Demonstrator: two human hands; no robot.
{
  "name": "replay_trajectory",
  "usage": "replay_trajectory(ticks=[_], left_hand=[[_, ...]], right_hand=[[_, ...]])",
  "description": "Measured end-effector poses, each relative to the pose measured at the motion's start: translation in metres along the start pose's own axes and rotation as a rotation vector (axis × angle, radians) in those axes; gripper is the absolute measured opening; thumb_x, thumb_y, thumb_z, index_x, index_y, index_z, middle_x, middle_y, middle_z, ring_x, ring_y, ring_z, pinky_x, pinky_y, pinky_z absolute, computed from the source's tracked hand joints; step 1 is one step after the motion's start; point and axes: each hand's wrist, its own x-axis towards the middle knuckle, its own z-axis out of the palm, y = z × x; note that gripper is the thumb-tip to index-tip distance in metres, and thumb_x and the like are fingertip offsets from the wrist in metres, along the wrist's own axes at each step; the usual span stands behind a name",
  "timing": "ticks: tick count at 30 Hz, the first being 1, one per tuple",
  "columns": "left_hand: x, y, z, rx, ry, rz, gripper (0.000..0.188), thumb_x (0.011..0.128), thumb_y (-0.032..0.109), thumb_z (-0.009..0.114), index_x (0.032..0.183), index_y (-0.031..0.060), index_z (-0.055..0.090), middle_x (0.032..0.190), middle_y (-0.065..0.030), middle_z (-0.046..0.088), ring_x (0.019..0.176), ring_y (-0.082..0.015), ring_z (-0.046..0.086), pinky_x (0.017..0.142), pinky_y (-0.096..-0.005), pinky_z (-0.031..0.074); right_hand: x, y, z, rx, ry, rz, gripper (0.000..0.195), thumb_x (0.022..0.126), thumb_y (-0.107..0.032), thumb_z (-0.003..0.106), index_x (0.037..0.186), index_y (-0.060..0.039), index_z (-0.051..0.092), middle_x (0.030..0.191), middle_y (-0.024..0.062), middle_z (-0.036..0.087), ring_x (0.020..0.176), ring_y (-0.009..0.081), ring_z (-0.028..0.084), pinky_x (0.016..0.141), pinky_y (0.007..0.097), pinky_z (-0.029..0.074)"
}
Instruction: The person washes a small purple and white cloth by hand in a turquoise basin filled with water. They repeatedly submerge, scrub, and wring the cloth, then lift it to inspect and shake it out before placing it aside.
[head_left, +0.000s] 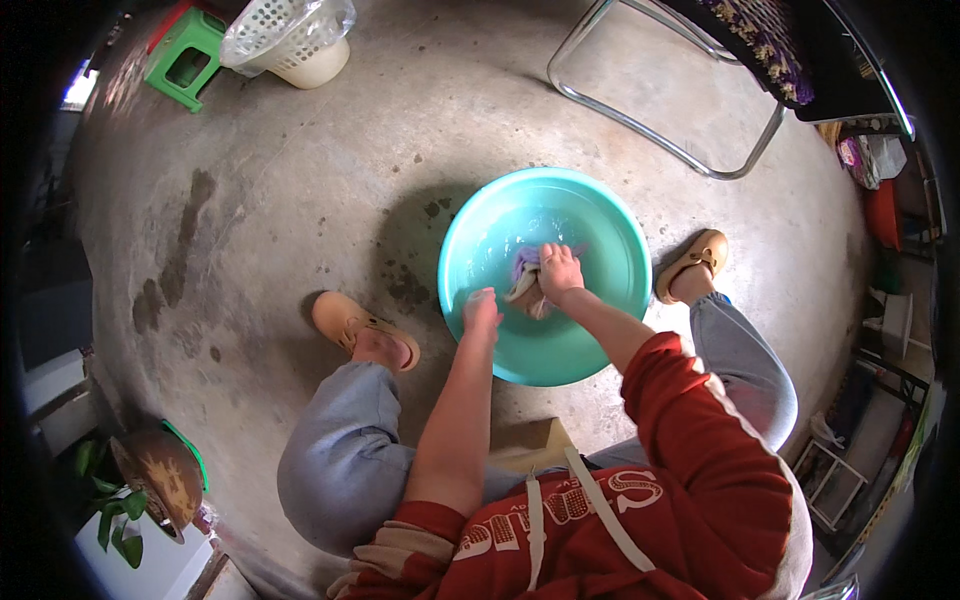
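Observation:
On the floor between my feet stands a turquoise plastic basin (546, 369) with water in it. A wet cloth (526, 279), purple and beige, lies bunched near the basin's middle. My right hand (559, 273) is on the cloth, its fingers curled over the right side and covering part of it. Over the left side of the basin, apart from the cloth, is my left hand (482, 309). Its fingers look bent, and the palm side is hidden.
A metal-framed chair (660, 136) stands at the upper right. At the upper left are a green plastic stool (171, 75) and a white perforated basket (311, 64) with a clear liner. A potted plant (161, 476) stands at lower left. Shelves with items (862, 405) line the right side.

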Motion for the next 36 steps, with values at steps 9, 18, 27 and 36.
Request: replay_trajectory(ticks=[9,18,27,36], left_hand=[[-0.006,0.017,0.011,0.149,-0.074,0.032,0.039,0.084,0.015,0.058,0.123,0.0116,0.050,0.109,-0.0080,0.052,0.096,-0.0220,0.052,0.076,-0.0400,0.051],[-0.026,0.022,0.028,0.970,-0.381,0.978,0.117,0.055,0.015,0.086,0.149,0.0142,0.015,0.150,-0.0226,0.022,0.140,-0.0365,0.018,0.113,-0.0436,0.024],[-0.086,0.048,0.046,0.235,-0.896,0.844,0.100,0.060,0.021,0.086,0.142,0.0100,0.029,0.140,-0.0144,0.038,0.132,-0.0300,0.033,0.110,-0.0450,0.027],[-0.126,0.070,0.050,0.075,-0.808,0.609,0.057,0.070,0.023,0.076,0.120,0.0057,0.053,0.108,-0.0089,0.061,0.092,-0.0192,0.063,0.072,-0.0307,0.053]], right_hand=[[-0.033,-0.009,-0.045,0.018,0.099,0.009,0.037,0.074,-0.005,0.058,0.110,-0.0100,0.053,0.123,0.0149,0.047,0.119,0.0354,0.043,0.097,0.0472,0.041],[-0.091,-0.024,-0.166,0.507,0.094,-0.193,0.038,0.070,-0.005,0.072,0.104,-0.0023,0.056,0.096,0.0171,0.065,0.091,0.0333,0.064,0.079,0.0375,0.050],[-0.151,-0.036,-0.248,0.936,0.082,-0.293,0.039,0.070,0.004,0.068,0.105,-0.0011,0.052,0.097,0.0066,0.059,0.092,0.0147,0.057,0.082,0.0303,0.049],[-0.174,-0.029,-0.241,1.851,-0.077,-0.199,0.029,0.085,0.008,0.053,0.111,-0.0029,0.048,0.110,0.0085,0.057,0.107,0.0211,0.058,0.094,0.0365,0.050]])
